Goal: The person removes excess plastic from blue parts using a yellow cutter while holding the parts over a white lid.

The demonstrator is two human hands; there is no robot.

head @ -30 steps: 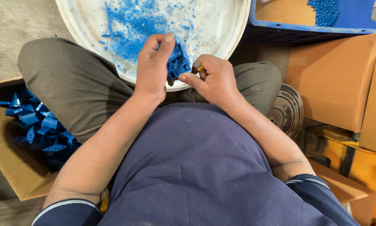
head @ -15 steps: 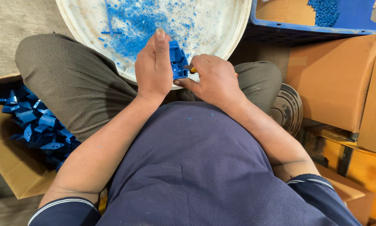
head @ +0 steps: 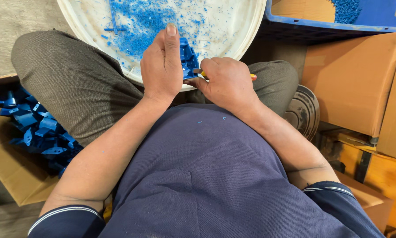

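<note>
Left hand (head: 161, 66) fingers pinch angular blue plastic part (head: 187, 57); right hand (head: 226, 81) fingers curl round thin yellow-handled tool (head: 252, 76) — perhaps blade — above shavings-dusted white basin (head: 250, 31).

Basin (head: 96, 26) ahead — parts box (head: 13, 176) left.

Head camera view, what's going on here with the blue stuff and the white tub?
A seated person holds a small blue plastic part in the left hand over a round white basin resting on their lap. The right hand grips a small yellow-handled tool and presses it against the part's edge. Blue shavings litter the basin. A cardboard box at the person's left holds a pile of similar blue parts, and a blue crate sits at the upper right.
</note>
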